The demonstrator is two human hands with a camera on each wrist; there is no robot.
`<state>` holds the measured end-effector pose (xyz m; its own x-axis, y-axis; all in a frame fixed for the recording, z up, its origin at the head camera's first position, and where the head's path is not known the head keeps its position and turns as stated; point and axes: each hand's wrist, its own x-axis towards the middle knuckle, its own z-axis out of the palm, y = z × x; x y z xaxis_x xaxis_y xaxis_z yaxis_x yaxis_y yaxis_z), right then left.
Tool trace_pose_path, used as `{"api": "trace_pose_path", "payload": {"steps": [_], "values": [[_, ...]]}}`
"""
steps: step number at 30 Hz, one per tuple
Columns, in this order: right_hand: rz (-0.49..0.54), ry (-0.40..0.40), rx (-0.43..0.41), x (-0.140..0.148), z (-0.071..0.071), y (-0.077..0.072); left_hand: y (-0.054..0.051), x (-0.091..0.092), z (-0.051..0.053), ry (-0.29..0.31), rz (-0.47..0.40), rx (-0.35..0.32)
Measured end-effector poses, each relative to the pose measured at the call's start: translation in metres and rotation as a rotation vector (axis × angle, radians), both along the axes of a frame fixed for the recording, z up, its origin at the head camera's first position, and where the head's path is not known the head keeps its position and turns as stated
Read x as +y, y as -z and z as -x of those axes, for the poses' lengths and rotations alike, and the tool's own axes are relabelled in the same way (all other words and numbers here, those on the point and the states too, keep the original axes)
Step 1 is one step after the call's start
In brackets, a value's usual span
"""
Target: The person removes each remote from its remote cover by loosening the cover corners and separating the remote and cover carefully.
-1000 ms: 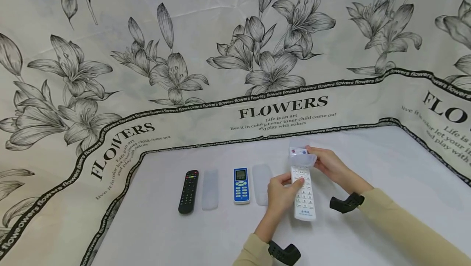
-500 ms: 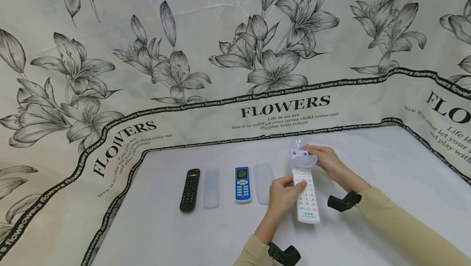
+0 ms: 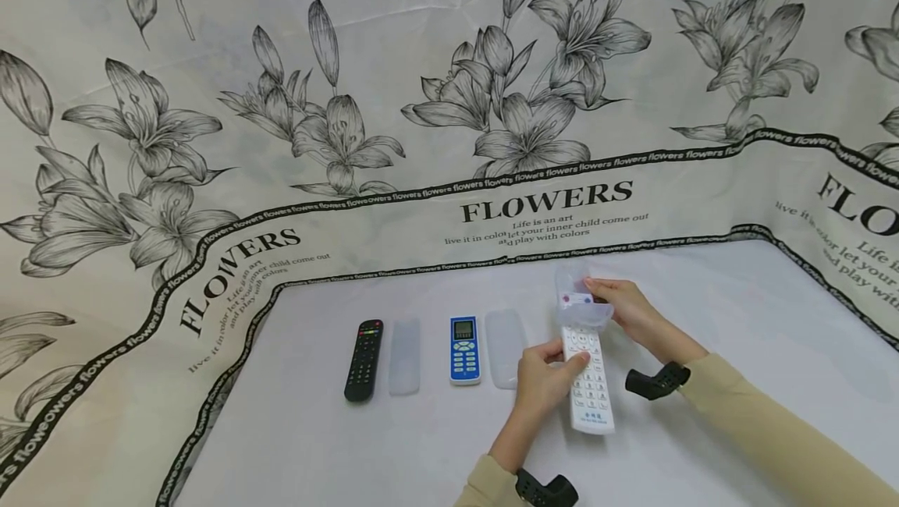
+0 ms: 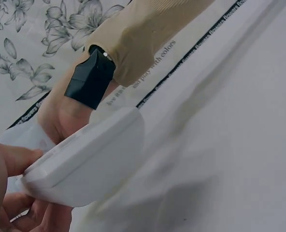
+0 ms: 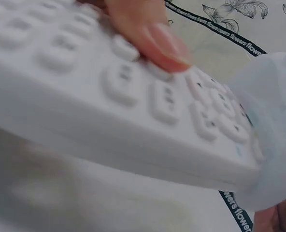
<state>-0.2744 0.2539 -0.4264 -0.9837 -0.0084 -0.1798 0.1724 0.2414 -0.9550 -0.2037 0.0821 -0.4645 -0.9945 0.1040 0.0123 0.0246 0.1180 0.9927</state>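
Note:
A white remote control (image 3: pixel 590 390) slants across the right part of the table, its far end inside a translucent sleeve-like cover (image 3: pixel 594 314). My left hand (image 3: pixel 544 378) grips the remote's left side, its thumb on the buttons. My right hand (image 3: pixel 630 310) pinches the cover's right edge at the far end. Part of the cover stands out beyond the remote's top. In the right wrist view the cover (image 5: pixel 278 125) wraps the remote's end, and a thumb presses on its keys. The left wrist view shows the remote's smooth white shell (image 4: pixel 94 164) tilted above the tabletop.
Left of the hands lie a black remote (image 3: pixel 364 361), a flat translucent cover (image 3: pixel 405 357), a blue remote (image 3: pixel 464 351) and a second translucent cover (image 3: pixel 506 349), side by side. Behind the white table (image 3: pixel 316 444) hangs a flower-printed cloth (image 3: pixel 421 132).
The white remote and my left hand have shifted slightly toward me and to the right. The remote's top end sits farther down inside the cover, with more cover protruding past it.

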Motion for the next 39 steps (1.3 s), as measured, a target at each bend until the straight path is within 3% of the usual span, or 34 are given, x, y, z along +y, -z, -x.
{"api": "trace_pose_path", "payload": {"steps": [5, 9, 18, 22, 31, 39], "values": [[-0.126, -0.045, 0.026, 0.006, 0.001, -0.003, -0.001, 0.0, -0.003, 0.005, 0.0, 0.011], [-0.156, -0.098, 0.042, 0.011, 0.003, -0.007, -0.003, -0.002, -0.002, 0.013, 0.007, 0.008], [0.021, -0.256, 0.024, 0.026, 0.01, -0.019, -0.005, -0.01, 0.003, 0.038, 0.057, 0.0], [0.033, -0.309, 0.019, 0.032, 0.017, -0.027, -0.004, -0.016, 0.005, 0.073, 0.077, 0.008], [-0.195, -0.417, 0.11, 0.037, 0.025, -0.045, -0.006, -0.026, 0.007, 0.136, 0.131, 0.011], [-0.303, -0.447, 0.097, 0.028, 0.03, -0.043, -0.005, -0.025, 0.007, 0.148, 0.138, 0.015]]}}
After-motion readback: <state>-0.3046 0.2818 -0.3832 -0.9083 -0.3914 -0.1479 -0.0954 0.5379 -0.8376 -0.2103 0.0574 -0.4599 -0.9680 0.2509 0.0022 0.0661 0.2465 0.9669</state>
